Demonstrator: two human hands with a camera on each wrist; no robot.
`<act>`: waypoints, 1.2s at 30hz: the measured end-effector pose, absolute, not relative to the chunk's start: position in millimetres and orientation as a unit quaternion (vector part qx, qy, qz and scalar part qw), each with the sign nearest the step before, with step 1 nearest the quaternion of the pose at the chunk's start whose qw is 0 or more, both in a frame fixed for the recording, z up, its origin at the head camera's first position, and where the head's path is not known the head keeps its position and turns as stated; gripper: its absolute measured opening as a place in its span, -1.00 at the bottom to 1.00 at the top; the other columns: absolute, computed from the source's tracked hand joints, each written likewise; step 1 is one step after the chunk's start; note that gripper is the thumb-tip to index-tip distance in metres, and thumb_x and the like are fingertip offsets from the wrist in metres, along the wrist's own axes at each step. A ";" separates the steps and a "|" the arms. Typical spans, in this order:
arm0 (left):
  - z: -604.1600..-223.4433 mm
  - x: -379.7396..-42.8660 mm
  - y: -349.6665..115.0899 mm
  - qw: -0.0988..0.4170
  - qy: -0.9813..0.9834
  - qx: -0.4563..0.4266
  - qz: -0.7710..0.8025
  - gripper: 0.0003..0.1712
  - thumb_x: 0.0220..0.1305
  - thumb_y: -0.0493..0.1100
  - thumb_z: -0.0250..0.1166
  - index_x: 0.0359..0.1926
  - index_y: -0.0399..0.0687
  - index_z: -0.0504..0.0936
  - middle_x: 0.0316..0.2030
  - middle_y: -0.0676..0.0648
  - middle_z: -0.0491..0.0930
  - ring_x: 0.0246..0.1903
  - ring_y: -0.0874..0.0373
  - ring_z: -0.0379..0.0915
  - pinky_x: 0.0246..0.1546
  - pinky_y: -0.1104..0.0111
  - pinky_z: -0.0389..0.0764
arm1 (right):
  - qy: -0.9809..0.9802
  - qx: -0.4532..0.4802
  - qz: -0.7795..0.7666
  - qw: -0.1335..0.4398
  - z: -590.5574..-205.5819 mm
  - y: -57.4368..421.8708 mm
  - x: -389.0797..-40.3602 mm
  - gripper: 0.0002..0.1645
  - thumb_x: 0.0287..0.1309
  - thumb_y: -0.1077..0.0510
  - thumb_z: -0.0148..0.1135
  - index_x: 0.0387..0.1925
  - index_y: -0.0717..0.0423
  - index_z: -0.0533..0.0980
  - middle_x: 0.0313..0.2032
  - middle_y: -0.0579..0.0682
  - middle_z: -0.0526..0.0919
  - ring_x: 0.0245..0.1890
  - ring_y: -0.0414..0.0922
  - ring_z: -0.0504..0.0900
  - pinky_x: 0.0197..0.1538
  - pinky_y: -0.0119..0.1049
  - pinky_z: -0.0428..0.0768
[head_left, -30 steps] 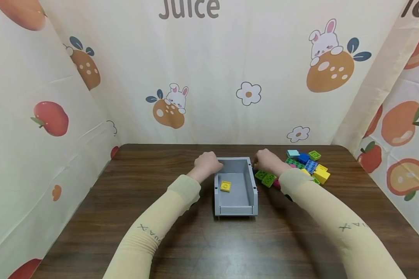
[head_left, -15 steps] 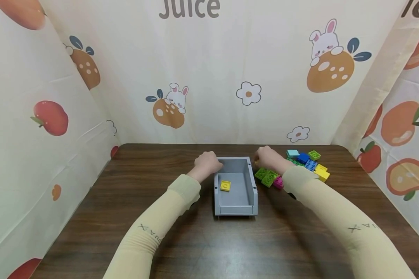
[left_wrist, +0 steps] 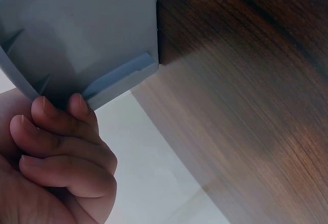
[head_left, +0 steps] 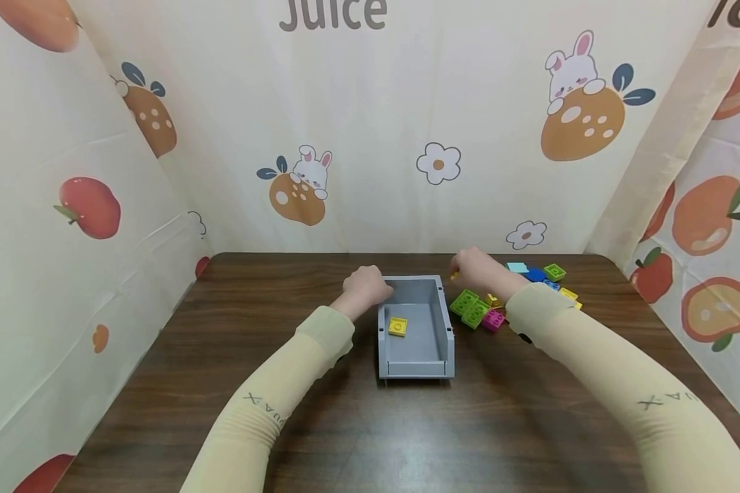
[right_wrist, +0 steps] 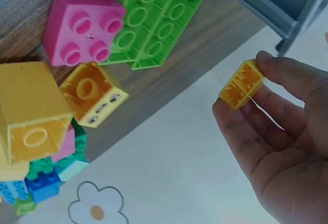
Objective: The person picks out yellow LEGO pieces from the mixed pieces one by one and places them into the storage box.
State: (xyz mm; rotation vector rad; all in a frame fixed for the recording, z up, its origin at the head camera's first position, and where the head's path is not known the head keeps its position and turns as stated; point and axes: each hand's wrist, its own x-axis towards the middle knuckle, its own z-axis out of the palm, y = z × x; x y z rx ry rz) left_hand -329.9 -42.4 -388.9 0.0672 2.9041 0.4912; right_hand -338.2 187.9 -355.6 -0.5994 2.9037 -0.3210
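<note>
A grey open-fronted bin (head_left: 416, 370) stands mid-table with one yellow brick (head_left: 397, 326) lying inside. My left hand (head_left: 366, 287) grips the bin's far left edge; the left wrist view shows its curled fingers (left_wrist: 66, 137) at the rim. Just right of the bin's far end, my right hand (head_left: 477, 268) is raised over the table. Between its thumb and fingertips it pinches a small yellow toy brick (right_wrist: 241, 84), hollow side showing in the right wrist view. Below that hand lie green bricks (head_left: 470, 309), a pink brick (head_left: 494, 320) and a yellow brick with printed eyes (right_wrist: 100, 95).
Farther right is a heap of building bricks, among them a light blue one (head_left: 517, 268), a lime one (head_left: 554, 272) and a large yellow block (right_wrist: 36, 111). A printed curtain (head_left: 370, 205) hangs behind the brown wooden table (head_left: 271, 308) and along both sides.
My right hand has risen and shifted slightly away from me, and the small yellow brick now shows in its grip. More loose bricks below have come into sight. The left hand stays at the bin.
</note>
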 end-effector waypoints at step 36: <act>-389.1 -330.3 -41.7 0.095 0.982 0.015 0.160 -0.71 0.20 0.02 0.20 -0.47 -0.10 0.58 -0.68 0.02 0.34 -0.69 0.21 0.28 -0.68 0.40 0.28 | 0.951 -0.279 -0.129 0.020 -317.2 149.6 -294.5 -0.72 0.04 0.24 0.36 -0.16 0.21 0.65 -0.16 0.14 0.69 -0.25 -0.04 0.65 -0.15 -0.20 0.66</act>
